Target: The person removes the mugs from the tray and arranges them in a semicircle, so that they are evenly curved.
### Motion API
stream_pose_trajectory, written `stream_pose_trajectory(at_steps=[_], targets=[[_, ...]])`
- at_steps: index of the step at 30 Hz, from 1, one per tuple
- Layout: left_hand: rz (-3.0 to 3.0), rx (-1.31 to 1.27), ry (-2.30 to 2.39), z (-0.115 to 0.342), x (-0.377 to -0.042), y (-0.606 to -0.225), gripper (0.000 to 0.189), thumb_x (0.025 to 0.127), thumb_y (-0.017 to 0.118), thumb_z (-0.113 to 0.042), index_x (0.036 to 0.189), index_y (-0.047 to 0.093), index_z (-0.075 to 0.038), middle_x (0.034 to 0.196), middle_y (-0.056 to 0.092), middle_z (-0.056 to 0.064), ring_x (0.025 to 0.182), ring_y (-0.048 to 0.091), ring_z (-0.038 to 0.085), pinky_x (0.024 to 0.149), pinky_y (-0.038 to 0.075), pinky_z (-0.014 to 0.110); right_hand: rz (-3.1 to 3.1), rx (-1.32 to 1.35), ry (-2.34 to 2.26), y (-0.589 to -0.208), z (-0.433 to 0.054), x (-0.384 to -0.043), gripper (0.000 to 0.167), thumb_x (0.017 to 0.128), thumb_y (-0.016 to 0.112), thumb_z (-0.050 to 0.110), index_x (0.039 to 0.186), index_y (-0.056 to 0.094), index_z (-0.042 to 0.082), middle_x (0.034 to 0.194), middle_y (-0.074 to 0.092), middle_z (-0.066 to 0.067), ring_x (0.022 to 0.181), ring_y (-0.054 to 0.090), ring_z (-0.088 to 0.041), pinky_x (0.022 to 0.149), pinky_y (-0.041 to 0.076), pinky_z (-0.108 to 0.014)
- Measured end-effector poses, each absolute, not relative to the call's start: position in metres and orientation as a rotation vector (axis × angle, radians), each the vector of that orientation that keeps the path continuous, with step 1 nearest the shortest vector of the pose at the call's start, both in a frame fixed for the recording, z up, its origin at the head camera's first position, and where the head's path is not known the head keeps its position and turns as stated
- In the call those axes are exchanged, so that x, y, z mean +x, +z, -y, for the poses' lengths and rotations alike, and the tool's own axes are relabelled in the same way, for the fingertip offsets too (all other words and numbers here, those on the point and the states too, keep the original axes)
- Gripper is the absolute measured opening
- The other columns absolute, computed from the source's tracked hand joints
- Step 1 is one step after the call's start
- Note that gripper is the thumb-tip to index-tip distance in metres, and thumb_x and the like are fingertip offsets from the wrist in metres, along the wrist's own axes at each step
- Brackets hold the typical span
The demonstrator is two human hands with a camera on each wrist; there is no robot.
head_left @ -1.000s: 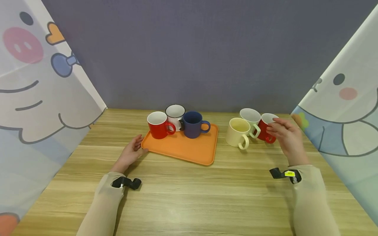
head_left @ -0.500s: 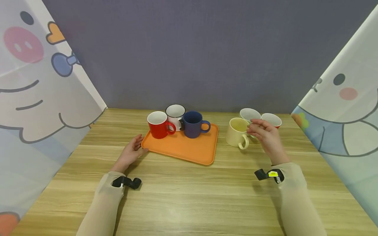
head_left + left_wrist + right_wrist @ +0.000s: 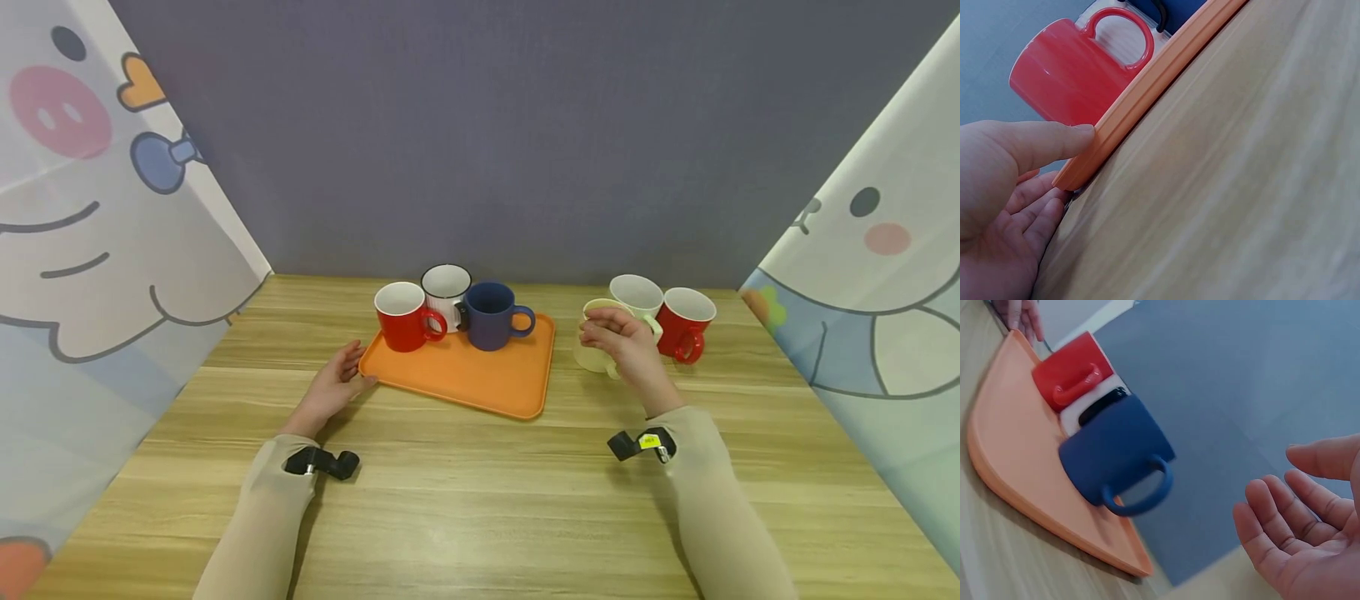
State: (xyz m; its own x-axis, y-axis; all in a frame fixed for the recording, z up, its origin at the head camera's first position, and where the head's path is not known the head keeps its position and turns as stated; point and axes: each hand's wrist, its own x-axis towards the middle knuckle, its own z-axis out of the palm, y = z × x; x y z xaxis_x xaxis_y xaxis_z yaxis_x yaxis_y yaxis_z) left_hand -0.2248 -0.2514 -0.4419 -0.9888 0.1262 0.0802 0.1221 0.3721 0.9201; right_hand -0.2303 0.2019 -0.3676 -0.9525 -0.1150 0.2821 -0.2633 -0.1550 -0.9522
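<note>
In the head view my left hand (image 3: 333, 390) lies at the left corner of an orange tray (image 3: 487, 387). Seen from the left wrist, the thumb (image 3: 1063, 139) touches the tray's rim while the fingers extend past its corner. Standing on the tray are a red mug (image 3: 402, 321), a white mug (image 3: 446, 287) with a dark rim and a blue mug (image 3: 489, 319). My right hand (image 3: 628, 346) is empty, its fingers relaxed; it overlaps a yellow mug (image 3: 587, 354) in the head view, partly hiding it.
Behind the yellow mug stands a pale green mug (image 3: 636, 292), with a second red mug (image 3: 684, 321) to its right. A grey panel (image 3: 480, 150) closes off the back of the wooden table (image 3: 465, 500). Cartoon-printed sheets (image 3: 150, 275) flank both sides.
My right hand has moved left from in front of the right-hand red mug to in front of the yellow mug. The left hand, tray and mugs have stayed put.
</note>
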Motion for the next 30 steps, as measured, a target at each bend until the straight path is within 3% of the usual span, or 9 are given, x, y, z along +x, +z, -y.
stream_pose_trajectory(at_steps=[13,18,24,30], targets=[[-2.605,0.247,1.754,0.253,-0.228,-0.443,0.079,0.091,0.068,0.002,0.151,0.018,0.015,0.148,0.034,0.038,0.138,0.034,0.049,0.116,0.026,0.054,2.19,0.458,2.237,-0.383,-0.152,-0.24,0.029,0.092,0.058,-0.01,0.117,0.053,-0.024,0.087,0.067,0.0,0.078,0.068,-0.01,0.078,0.059,-0.029],[-2.604,0.248,1.748,0.253,-0.229,-0.444,0.08,0.091,0.068,0.001,0.151,0.017,0.015,0.148,0.034,0.039,0.137,0.035,0.049,0.116,0.027,0.055,2.287,0.474,2.184,-0.386,-0.134,-0.242,0.034,0.092,0.06,-0.009,0.121,0.05,-0.025,0.092,0.07,-0.008,0.077,0.067,-0.011,0.079,0.06,-0.034],[-2.606,0.24,1.741,0.253,-0.229,-0.444,0.079,0.091,0.068,0.002,0.151,0.018,0.015,0.148,0.034,0.038,0.138,0.034,0.049,0.116,0.027,0.055,2.354,0.466,2.172,-0.395,-0.113,-0.247,0.03,0.093,0.059,-0.008,0.119,0.054,-0.022,0.106,0.065,-0.03,0.077,0.066,-0.011,0.078,0.06,-0.035],[-2.607,0.241,1.745,0.252,-0.226,-0.442,0.077,0.092,0.066,0.003,0.15,0.019,0.016,0.147,0.034,0.039,0.138,0.034,0.049,0.117,0.026,0.054,2.369,0.426,2.233,-0.405,-0.092,-0.252,0.029,0.092,0.061,-0.005,0.118,0.057,-0.019,0.099,0.07,-0.017,0.089,0.069,-0.031,0.085,0.059,-0.043]])
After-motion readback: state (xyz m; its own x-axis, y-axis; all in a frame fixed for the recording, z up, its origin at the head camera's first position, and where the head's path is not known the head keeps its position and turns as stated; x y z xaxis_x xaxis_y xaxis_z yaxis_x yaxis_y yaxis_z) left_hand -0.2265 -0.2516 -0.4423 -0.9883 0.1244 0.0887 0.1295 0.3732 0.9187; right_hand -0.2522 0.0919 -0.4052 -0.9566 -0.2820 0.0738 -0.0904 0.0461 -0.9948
